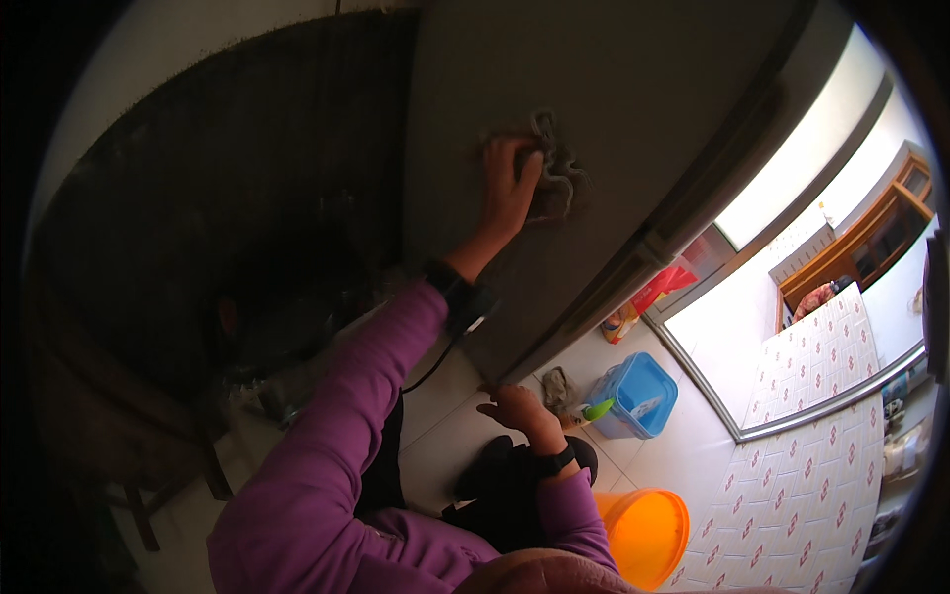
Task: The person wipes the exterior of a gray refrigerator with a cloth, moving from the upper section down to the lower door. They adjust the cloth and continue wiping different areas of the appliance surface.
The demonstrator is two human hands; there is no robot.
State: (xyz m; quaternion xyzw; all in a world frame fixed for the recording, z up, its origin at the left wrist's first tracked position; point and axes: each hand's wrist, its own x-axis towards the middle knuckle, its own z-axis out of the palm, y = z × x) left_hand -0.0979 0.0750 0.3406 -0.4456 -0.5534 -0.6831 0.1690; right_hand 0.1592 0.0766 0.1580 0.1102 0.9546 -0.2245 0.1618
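Observation:
My left hand (512, 174) is on a crumpled dark cloth with a pale wavy edge (558, 189), flat against a wide grey panel (475, 67). The fingers are bent over the cloth's left side; part of it is hidden in shadow. Lower down, my right hand (517, 407) is beside the panel's bottom corner, thumb and fingers apart, with nothing visible in it. Whether its fingertips touch the corner cannot be told. Both wrists bear dark bands, and a black cable hangs near the left one.
Right of the panel, a blue bucket (644, 397), a green-topped bottle (594, 410), a crumpled rag (558, 386) and a red packet (657, 293) are on the tiled floor. An orange bucket (653, 531) is by my right arm. A dark rounded surface (245, 163) fills the left. Another person (816, 299) is far right.

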